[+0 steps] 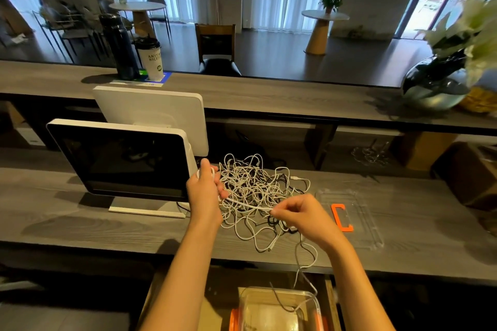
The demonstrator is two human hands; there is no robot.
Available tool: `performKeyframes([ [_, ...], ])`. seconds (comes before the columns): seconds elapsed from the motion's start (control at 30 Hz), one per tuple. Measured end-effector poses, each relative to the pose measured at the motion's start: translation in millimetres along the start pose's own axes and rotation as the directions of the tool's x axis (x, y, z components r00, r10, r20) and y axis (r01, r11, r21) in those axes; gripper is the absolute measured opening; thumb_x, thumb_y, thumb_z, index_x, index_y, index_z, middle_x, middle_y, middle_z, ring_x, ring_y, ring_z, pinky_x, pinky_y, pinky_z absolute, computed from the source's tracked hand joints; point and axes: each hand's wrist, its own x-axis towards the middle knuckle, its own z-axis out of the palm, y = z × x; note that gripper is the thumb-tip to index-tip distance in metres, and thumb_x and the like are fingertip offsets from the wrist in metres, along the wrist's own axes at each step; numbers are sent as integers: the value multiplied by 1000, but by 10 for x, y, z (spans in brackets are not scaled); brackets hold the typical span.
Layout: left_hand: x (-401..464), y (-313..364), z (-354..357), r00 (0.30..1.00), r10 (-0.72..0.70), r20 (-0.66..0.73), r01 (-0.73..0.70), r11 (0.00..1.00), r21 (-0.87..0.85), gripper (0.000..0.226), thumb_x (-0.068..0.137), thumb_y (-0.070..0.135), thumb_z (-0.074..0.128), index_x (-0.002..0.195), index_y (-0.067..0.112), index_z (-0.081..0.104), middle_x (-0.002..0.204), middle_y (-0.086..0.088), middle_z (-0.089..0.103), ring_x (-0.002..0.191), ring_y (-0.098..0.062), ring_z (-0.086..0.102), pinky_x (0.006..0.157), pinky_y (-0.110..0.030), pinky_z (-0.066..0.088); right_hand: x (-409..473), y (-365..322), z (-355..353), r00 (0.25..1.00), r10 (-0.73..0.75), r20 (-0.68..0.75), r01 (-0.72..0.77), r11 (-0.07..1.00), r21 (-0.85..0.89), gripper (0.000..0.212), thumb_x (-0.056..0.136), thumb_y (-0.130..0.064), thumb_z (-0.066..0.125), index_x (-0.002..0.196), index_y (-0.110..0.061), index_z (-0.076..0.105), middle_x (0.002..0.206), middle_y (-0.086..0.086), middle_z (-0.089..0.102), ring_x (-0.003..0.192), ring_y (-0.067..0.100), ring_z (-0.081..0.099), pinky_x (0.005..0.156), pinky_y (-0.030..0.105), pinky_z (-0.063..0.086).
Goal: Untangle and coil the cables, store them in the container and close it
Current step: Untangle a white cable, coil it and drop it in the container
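A tangled heap of white and black cables (255, 188) lies on the grey desk (80, 223). My left hand (204, 191) grips loops of white cable at the heap's left edge. My right hand (304, 213) pinches the same white cable at the heap's lower right, so a short length runs taut between the two hands. One cable end hangs off the desk's front edge into a clear container (279, 309) with orange clips, standing open below the desk. Its clear lid (357, 212) with an orange latch lies flat on the desk to the right.
A white-framed monitor (121, 161) stands just left of the heap, with a second white screen behind it. On the raised counter are a dark bottle (119, 48), a paper cup (150, 59) and a glass vase with flowers (435, 86). Cardboard boxes sit at the right.
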Motion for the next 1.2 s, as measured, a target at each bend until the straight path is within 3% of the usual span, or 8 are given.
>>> performKeyframes([
  [0.13, -31, -67, 9, 977, 139, 165, -212, 751, 625, 59, 104, 53, 29, 87, 8, 63, 67, -8, 55, 60, -20, 50, 59, -34, 41, -8, -98, 15, 995, -60, 81, 69, 991, -115, 12, 95, -19, 64, 91, -17, 76, 66, -5, 62, 57, 4, 50, 54, 17, 41],
  [0.27, -142, -128, 62, 919, -30, 393, -345, 418, 840, 77, 101, 61, 19, 93, 3, 69, 78, -16, 68, 72, -25, 63, 74, -39, 50, -20, -181, -8, 986, -168, 20, 168, 985, -29, 16, 96, -19, 63, 90, -14, 76, 64, -2, 60, 58, 9, 49, 55, 20, 40],
  [0.43, -356, -183, 73, 707, -488, 511, -63, 677, 733, 80, 90, 79, 17, 87, 14, 63, 60, 4, 55, 45, -7, 37, 40, -19, 23, 69, -142, -24, 968, -163, -190, 151, 986, -75, 15, 94, -20, 66, 84, -22, 77, 71, 7, 70, 63, 12, 56, 64, 40, 50],
  [0.63, -321, -152, 26, 509, -494, 705, -66, 794, 604, 51, 90, 69, 51, 74, 20, 53, 61, 7, 37, 50, -8, 25, 38, -17, 20, 76, -48, -6, 960, -85, -267, 86, 996, -5, 17, 91, -23, 71, 76, -19, 79, 71, 23, 66, 59, 17, 50, 59, 34, 40],
  [0.73, -317, -106, 7, 575, -413, 707, -122, 810, 573, 37, 103, 42, 48, 77, 16, 49, 58, 5, 42, 46, -11, 39, 40, -20, 38, 72, -20, -26, 957, -27, -288, 38, 999, 34, 16, 87, -25, 76, 75, -16, 78, 62, 18, 64, 56, 17, 50, 55, 30, 38],
  [0.9, -239, -77, 36, 845, -222, 487, -113, 815, 568, 43, 108, 32, 37, 91, 0, 60, 67, -16, 66, 62, -29, 70, 60, -40, 60, 44, 25, -18, 963, 23, -268, -12, 999, 40, 11, 87, -23, 75, 77, -21, 78, 55, -1, 62, 48, 9, 45, 45, 18, 33],
  [1.07, -199, -25, 63, 948, -110, 298, 143, 985, -92, 46, 109, 29, 33, 101, -5, 62, 92, -22, 74, 89, -32, 74, 78, -44, 61, 31, 38, -4, 966, 14, -258, 8, 996, 84, 10, 88, -20, 74, 80, -21, 79, 56, 1, 63, 47, 10, 45, 44, 20, 34],
  [1.2, -206, 60, 96, 948, -112, 297, 243, 859, -450, 40, 108, 34, 33, 88, 8, 57, 61, -3, 54, 55, -15, 60, 67, -36, 58, -3, -51, 30, 977, -49, -210, 65, 995, 72, 6, 88, -14, 74, 86, -17, 79, 57, -8, 67, 48, -2, 53, 48, 11, 39],
])
